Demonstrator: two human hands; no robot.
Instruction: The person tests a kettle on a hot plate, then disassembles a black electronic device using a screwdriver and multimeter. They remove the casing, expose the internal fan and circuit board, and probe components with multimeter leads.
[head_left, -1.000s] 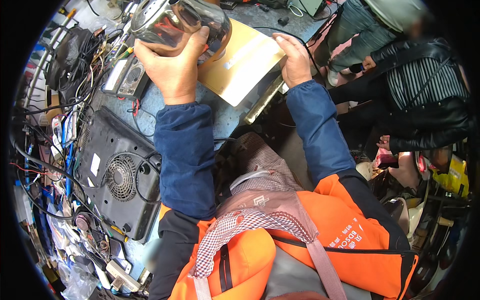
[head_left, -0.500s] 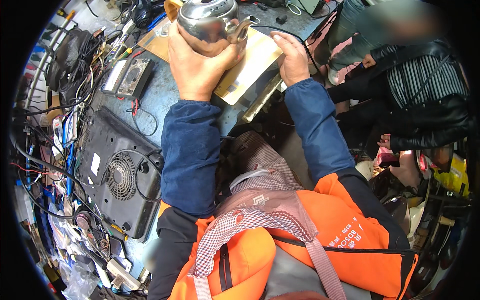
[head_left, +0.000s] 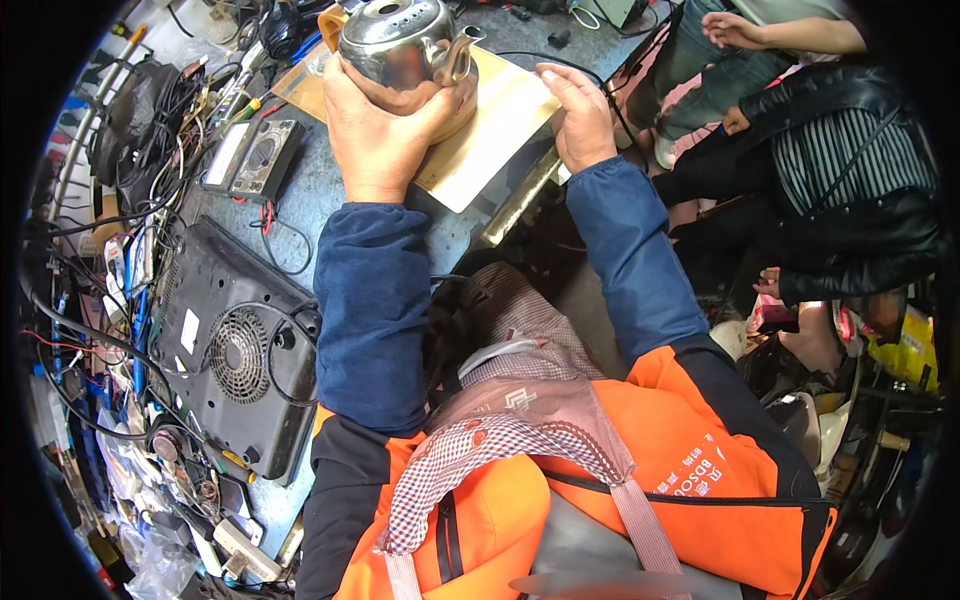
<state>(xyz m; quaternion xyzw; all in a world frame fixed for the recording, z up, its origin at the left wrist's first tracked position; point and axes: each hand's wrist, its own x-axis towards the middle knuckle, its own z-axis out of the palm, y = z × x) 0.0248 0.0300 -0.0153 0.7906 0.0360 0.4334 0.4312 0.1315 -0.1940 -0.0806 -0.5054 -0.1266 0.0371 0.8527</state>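
Note:
My left hand [head_left: 385, 140] is wrapped round the lower body of a shiny metal kettle [head_left: 398, 32], its thumb pointing toward the spout. The kettle has a tan handle at its far left and a short curved spout on the right. It is over a flat, glossy tan panel [head_left: 490, 135] at the bench edge; whether its base touches the panel is hidden by my hand. My right hand [head_left: 583, 118] is closed at the panel's right edge, fingers curled; the underside of that grip is hidden.
An analogue multimeter [head_left: 258, 160] with red leads lies left on the blue-grey bench [head_left: 345, 180]. Nearer is an upturned black cooker base [head_left: 240, 350] with a fan grille. Cables and tools crowd the far left. Two people stand at right, one with a hand [head_left: 735, 30] raised.
The kettle and my left hand have shifted slightly left, uncovering more of the panel. My right hand stays at the panel's edge. Another person's hand has appeared at the upper right.

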